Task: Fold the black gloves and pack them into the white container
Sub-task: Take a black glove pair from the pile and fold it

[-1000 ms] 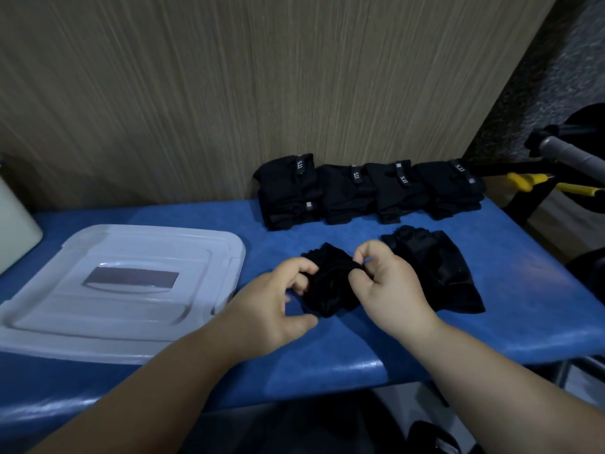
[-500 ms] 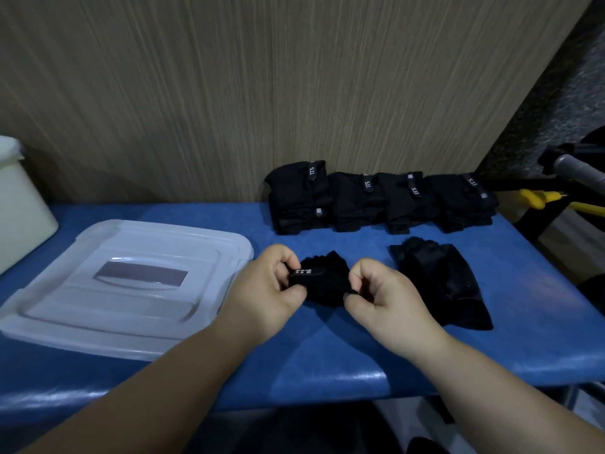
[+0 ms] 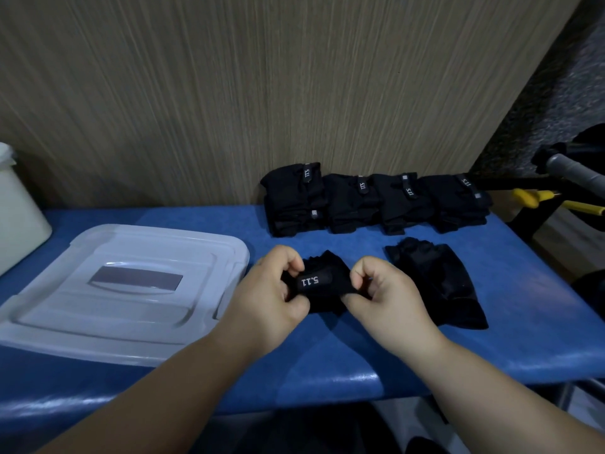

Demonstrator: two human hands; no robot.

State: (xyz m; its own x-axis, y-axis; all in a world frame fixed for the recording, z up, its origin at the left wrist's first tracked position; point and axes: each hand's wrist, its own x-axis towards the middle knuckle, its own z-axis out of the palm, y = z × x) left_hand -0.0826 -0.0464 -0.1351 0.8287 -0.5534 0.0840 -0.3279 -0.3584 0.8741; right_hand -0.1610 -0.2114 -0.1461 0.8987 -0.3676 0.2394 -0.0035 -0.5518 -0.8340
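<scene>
A small folded black fabric glove (image 3: 322, 283) with a white "5.11" strap label sat low over the blue padded tabletop (image 3: 327, 355). The left hand (image 3: 271, 299) pinched it at its nine o'clock edge and the right hand (image 3: 383, 296) at its three o'clock edge, fingers curled. Near it at three o'clock, a loose crumpled black glove (image 3: 438, 283) lay on the table. At one o'clock, a row of four folded black gloves (image 3: 376, 201) sat against the wood-grain wall panel (image 3: 262, 93). At nine o'clock lay a flat translucent white plastic lid (image 3: 124, 290). Beyond it at ten o'clock, cut by the frame's edge, stood a white plastic container (image 3: 19, 211).
</scene>
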